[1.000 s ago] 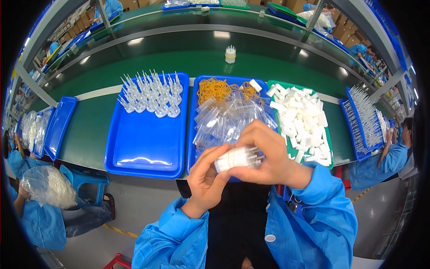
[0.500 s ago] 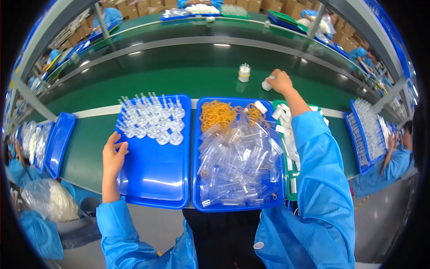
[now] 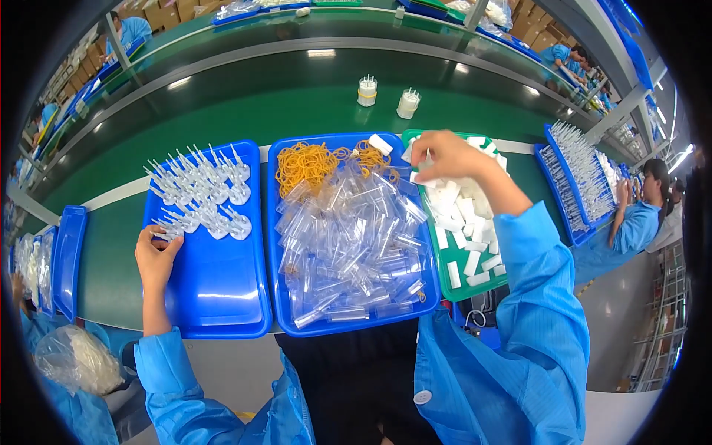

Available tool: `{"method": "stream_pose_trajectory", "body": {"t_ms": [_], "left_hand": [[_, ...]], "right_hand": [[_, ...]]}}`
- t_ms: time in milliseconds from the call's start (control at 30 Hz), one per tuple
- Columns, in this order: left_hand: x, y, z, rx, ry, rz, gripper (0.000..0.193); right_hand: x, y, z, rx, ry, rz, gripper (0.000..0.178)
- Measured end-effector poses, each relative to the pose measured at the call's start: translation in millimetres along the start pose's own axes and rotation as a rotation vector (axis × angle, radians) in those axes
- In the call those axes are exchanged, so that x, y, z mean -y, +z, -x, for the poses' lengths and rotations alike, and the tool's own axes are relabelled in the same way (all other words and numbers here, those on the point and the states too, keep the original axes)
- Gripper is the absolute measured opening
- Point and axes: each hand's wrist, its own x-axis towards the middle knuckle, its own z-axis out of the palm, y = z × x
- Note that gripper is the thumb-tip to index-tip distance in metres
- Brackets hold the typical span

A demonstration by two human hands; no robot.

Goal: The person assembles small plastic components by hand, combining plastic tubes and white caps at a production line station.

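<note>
Two hands: centre left, the left hand (image 3: 154,258) touches a clear stemmed piece (image 3: 170,229) just above it, stem leaning upper left — whether pinched, I cannot tell; the right hand (image 3: 454,157), grip half open, hangs over white blocks (image 3: 475,261).

The left hand (image 3: 153,259) covers part of the nearest clear stemmed plastic piece (image 3: 172,231), so its grip cannot be made out. The right hand (image 3: 461,158) is slightly blurred and hides some white blocks (image 3: 472,262); what its fingertips touch is unclear. The right sleeve (image 3: 535,241) runs off the lower edge. Heaped clear plastic tubes (image 3: 356,241) conceal most of the middle blue tray's (image 3: 275,256) floor. The dark rim crops a seated co-worker (image 3: 78,406) at lower left.
</note>
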Motion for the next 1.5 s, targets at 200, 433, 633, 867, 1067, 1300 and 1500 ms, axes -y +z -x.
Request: {"method": "stream_pose_trajectory", "body": {"t_ms": [200, 433, 633, 867, 1067, 1300, 1500], "left_hand": [[-17, -19, 32, -0.103, 0.162, 0.079, 0.032], [-128, 13, 122, 0.196, -0.023, 0.711, 0.037], [-168, 64, 182, 0.458, 0.0, 1.11, 0.043], [-200, 84, 202, 0.331, 0.268, 0.829, 0.043], [-206, 91, 213, 0.271, 0.307, 0.832, 0.049], [-208, 100, 220, 0.251, 0.34, 0.904, 0.051], [-202, 108, 221, 0.14, 0.3, 0.994, 0.046]], "right_hand": [[7, 27, 18, -0.133, -0.038, 0.181, 0.02], [62, 7, 73, -0.449, -0.033, -0.394, 0.03], [140, 34, 117, -0.548, -0.003, -0.936, 0.033], [168, 65, 147, -0.728, -0.128, -1.192, 0.02], [180, 73, 142, -0.821, -0.042, -1.265, 0.018], [180, 76, 131, -0.878, -0.371, -0.554, 0.024], [186, 95, 126, -0.942, -0.099, -0.941, 0.026]]}}
